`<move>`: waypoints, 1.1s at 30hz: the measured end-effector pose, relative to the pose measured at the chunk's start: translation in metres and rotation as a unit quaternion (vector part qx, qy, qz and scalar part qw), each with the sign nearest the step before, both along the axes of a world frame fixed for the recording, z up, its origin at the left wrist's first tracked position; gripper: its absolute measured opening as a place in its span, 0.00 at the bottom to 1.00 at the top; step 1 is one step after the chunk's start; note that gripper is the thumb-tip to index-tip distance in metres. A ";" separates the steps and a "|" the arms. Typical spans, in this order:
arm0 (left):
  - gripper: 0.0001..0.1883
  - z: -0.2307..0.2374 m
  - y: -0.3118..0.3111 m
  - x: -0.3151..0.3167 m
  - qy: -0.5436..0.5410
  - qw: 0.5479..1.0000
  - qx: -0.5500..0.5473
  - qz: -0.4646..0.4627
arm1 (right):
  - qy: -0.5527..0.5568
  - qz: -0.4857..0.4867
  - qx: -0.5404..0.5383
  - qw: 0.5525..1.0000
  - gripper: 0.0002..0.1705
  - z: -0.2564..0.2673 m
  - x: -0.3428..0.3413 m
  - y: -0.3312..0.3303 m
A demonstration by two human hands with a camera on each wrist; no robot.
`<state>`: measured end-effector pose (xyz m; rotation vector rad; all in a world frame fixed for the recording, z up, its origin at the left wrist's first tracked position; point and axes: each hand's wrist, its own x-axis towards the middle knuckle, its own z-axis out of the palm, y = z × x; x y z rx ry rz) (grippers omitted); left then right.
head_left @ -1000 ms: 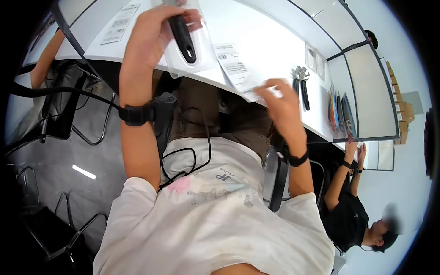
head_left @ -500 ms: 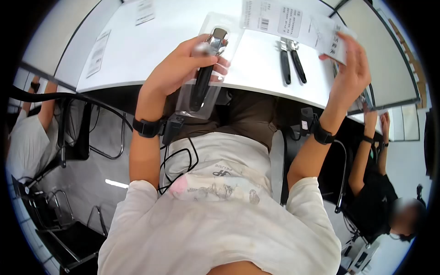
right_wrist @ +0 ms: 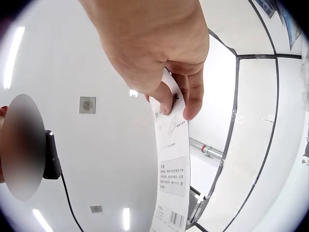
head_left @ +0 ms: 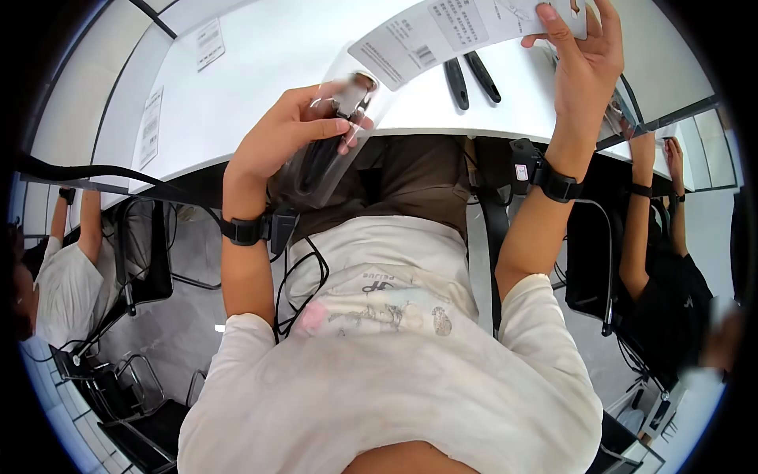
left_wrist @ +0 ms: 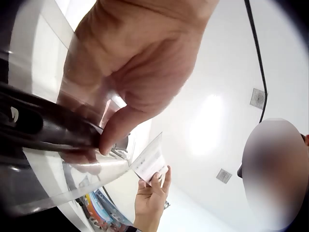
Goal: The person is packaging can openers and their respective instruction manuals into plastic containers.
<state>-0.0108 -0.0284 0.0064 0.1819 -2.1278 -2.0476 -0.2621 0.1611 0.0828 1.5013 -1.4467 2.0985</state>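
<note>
Card (head_left: 442, 39) first: its loose end has swung across since half a second ago — it now hangs by the clear plastic shell (head_left: 338, 167) and covers the heads of the two black-handled tools (head_left: 483, 77) on the desk (head_left: 276, 55). I've got the right hand (head_left: 584, 75) pinching the far end of that card, thumb on one face and fingers behind, and the right wrist view backs that up. The left hand (head_left: 280, 136) is gripping the shell, thumb laid across the packaged tool (head_left: 318, 162) inside. Can't tell whether that thumb presses plastic or bare handle. So the tool is held up at the desk's near edge, metal head away from the body and handle end toward it.

My read is that I'm mid-unpacking: the backing card looks pretty much out, and the tool looks like it's sitting in its shell. Whether the card's lower end touches the shell I honestly can't say, they overlap from here.

Next move, I reckon, calls for putting the card down clear of the other tools, then freeing the right hand to work on the shell. I'd keep the left grip steady — with the card out, that tool could slide loose if the shell tips.
</note>
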 end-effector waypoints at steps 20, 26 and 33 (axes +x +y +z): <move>0.25 0.010 0.010 0.004 -0.035 0.995 -0.067 0.068 | 0.157 -0.172 0.101 0.967 0.31 0.002 -0.002 0.007; 0.26 0.006 0.015 -0.003 -0.033 0.997 -0.066 0.006 | 0.078 -0.093 0.152 0.981 0.34 0.002 -0.016 0.013; 0.26 -0.001 0.024 -0.011 -0.023 0.996 -0.072 -0.054 | 0.044 -0.104 0.211 0.971 0.34 0.001 -0.022 0.027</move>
